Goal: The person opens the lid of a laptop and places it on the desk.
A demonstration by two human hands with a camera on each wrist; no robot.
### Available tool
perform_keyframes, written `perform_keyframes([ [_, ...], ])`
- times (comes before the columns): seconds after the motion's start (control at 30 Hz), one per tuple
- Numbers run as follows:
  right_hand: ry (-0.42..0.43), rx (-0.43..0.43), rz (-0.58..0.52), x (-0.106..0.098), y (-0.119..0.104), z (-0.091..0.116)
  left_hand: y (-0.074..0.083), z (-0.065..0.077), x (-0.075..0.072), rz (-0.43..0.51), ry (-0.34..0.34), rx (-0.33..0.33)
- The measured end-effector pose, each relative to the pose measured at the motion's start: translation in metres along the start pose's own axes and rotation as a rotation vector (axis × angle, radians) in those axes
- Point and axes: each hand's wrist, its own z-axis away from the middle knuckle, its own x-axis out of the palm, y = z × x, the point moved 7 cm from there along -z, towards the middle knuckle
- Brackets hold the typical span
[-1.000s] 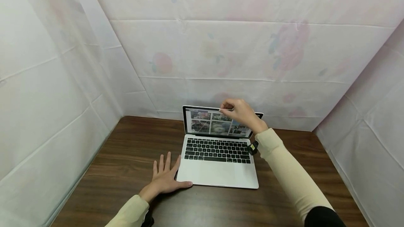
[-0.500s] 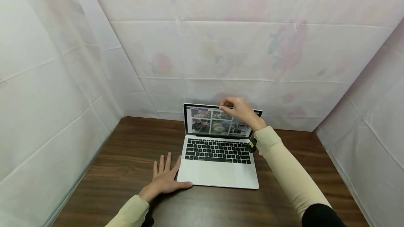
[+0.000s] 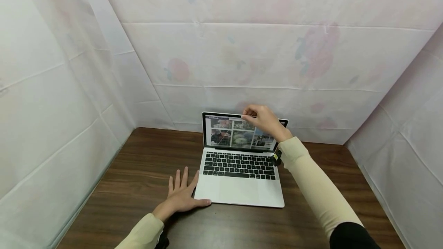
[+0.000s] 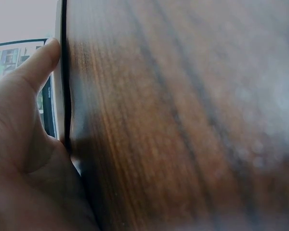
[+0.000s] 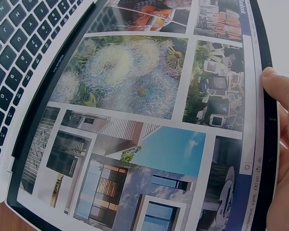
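Observation:
A silver laptop (image 3: 238,189) lies on the wooden table with its lid raised and its screen (image 3: 221,131) lit with a grid of pictures. My right hand (image 3: 263,120) pinches the top edge of the lid. In the right wrist view the thumb (image 5: 279,86) presses the black screen border, with the other fingers behind the lid. My left hand (image 3: 180,197) is spread flat on the table at the laptop's front left corner, its thumb resting on that corner. In the left wrist view the left thumb (image 4: 41,62) touches the laptop's front edge.
The dark wooden table (image 3: 138,164) reaches back to a white fabric backdrop (image 3: 221,57) with faint fruit prints. White fabric (image 3: 52,99) also hangs along the left and right sides. The lid's top stands close to the back fabric.
My right hand has risen slightly with the lid's top edge, so the screen tilts a little more upright. The left hand and the laptop's base look unmoved.

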Motion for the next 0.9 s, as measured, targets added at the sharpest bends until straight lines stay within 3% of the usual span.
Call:
perform_keyframes([
  [0.9,0.011,-0.030,0.045,-0.0046,0.0089,-0.0102,0.0051,0.0010,-0.0004,0.019,-0.002,-0.007],
])
